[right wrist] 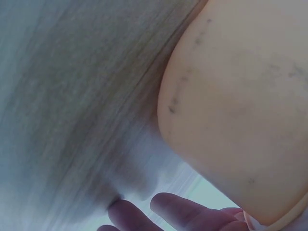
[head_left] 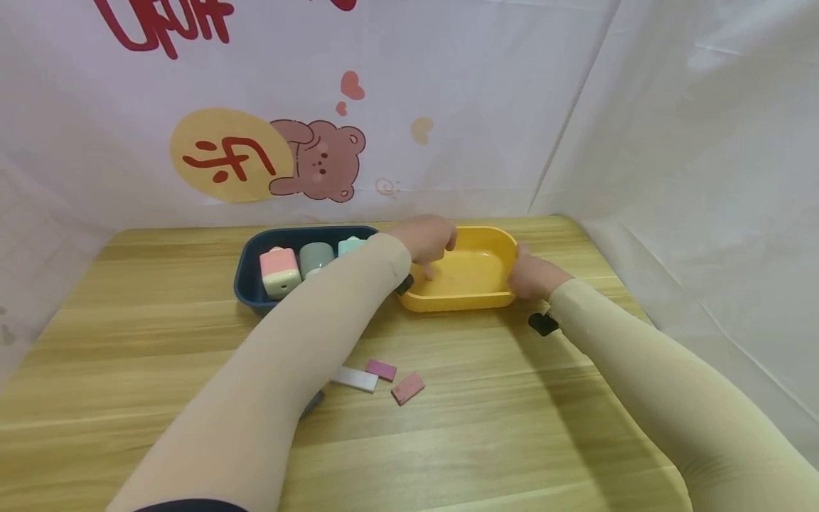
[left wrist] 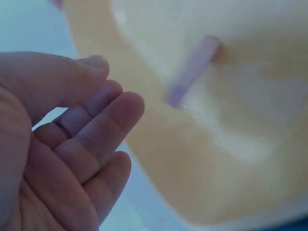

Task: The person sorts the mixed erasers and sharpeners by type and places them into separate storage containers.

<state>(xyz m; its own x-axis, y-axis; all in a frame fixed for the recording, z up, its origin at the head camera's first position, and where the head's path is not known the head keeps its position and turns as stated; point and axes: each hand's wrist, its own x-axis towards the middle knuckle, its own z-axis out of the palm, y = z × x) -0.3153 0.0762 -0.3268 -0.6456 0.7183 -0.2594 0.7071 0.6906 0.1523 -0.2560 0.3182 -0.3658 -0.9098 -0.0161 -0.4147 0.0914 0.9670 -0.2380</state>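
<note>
- Shallow yellow plastic oval tray [head_left: 467, 302] sat on the light wood-grain bench [head_left: 499, 427], toward the far side, touching or just beside the dark blue plastic tray [head_left: 246, 288] on its left.
- Left hand [head_left: 425, 238] hung over the yellow tray's left rim, fingers [left wrist: 103, 130] loosely bent, nothing gripped in the left wrist view.
- Right hand [head_left: 534, 274] pressed against the yellow tray's right end; grip unclear, fingers [right wrist: 192, 214] only partly seen below the tray's outer wall in the right wrist view, so cannot tell whether curled round the rim.
- Small pale pink flat strip [left wrist: 192, 72] lay inside the yellow tray, blurred.
- Judged best handling: hold both ends evenly, keep the tray level so the strip stayed in, avoid nudging the blue tray.
- Blue tray held a pink-and-cream block [head_left: 279, 272], a grey-green block [head_left: 316, 257] and a mint block [head_left: 350, 246], standing in a row.
- Loose on the bench nearer the person: white flat tile [head_left: 354, 378], dark pink tile [head_left: 380, 369], lighter pink tile [head_left: 407, 388], close together, well apart from the yellow tray.
- Left forearm crossed over the blue tray's right end and hid part of it.
- White cloth backdrop with a bear print [head_left: 320, 160] behind.
</note>
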